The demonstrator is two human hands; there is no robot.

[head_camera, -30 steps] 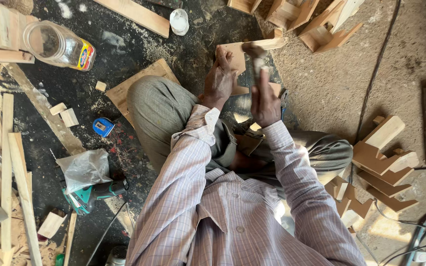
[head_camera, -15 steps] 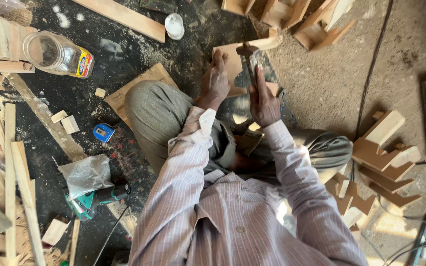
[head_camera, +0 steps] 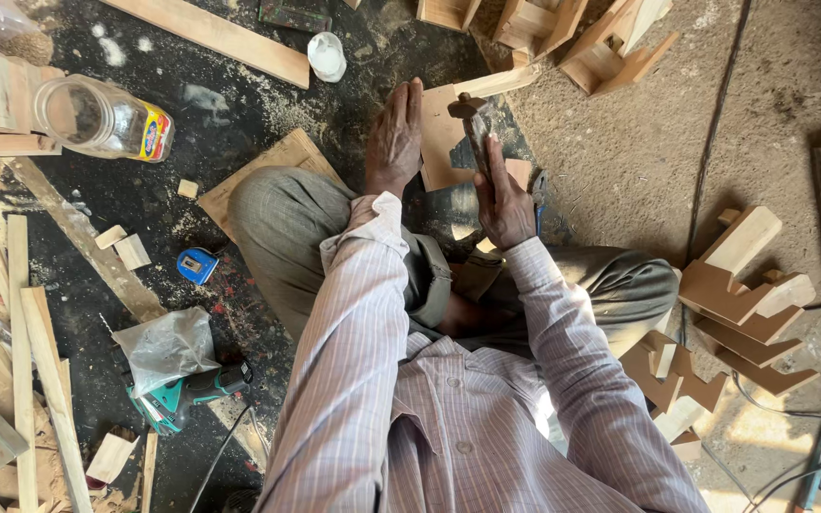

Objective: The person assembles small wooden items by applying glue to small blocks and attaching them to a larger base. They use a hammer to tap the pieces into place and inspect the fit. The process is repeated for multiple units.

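I sit cross-legged on the ground in a striped shirt. My left hand [head_camera: 395,141] lies flat with fingers together against the left edge of a light wooden board piece [head_camera: 444,138] held upright in front of my knees. My right hand [head_camera: 503,195] is shut on a hammer [head_camera: 472,119], whose dark metal head is raised over the board's top. A thin wooden strip [head_camera: 496,84] sticks out from the board toward the right.
A clear plastic jar [head_camera: 102,119] lies at the left, with a blue tape measure [head_camera: 198,266], a green power drill [head_camera: 187,394] under a plastic bag, and many wood strips [head_camera: 26,361]. A long plank [head_camera: 216,36] lies above. Cut wooden shapes [head_camera: 743,304] are stacked at the right.
The hammer in my right hand has risen above the board. My left hand has straightened and flattened against the board's side.
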